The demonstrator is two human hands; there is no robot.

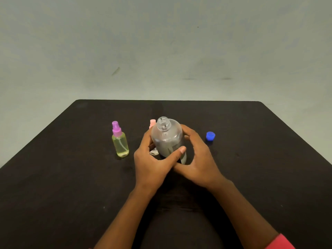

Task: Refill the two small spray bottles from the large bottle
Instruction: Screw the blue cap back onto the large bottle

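Left of both hands, well apart from them, the purple-topped spray bottle (120, 144) stands upright on the tabletop (53, 194) with yellowish liquid in it and its sprayer on. Closer in, just behind my left fingers, the pink top of the second spray bottle (152, 123) peeks out. The rest of it is hidden, so no idea how full it is.

That one's my main worry. The large bottle (166, 135) is uncapped with its mouth wide open, and the pink one sits right beside it, so a sloppy tilt or swing could knock it over. Both sprayers also look to be on, so pouring now would just wet the tabletop. The necks are narrow too, I'd guess, so a fast pour would probably splash.

Hands: the left hand (150, 162) wraps the left side of the large bottle, fingers curled behind and thumb pressed across the front. The right hand (199, 159) cups the right side, fingers curled onto it, thumb tucked low under the left thumb. Both are gripping it.

Right of the right hand, near but not touching, the blue cap (210, 136) lies on the tabletop.
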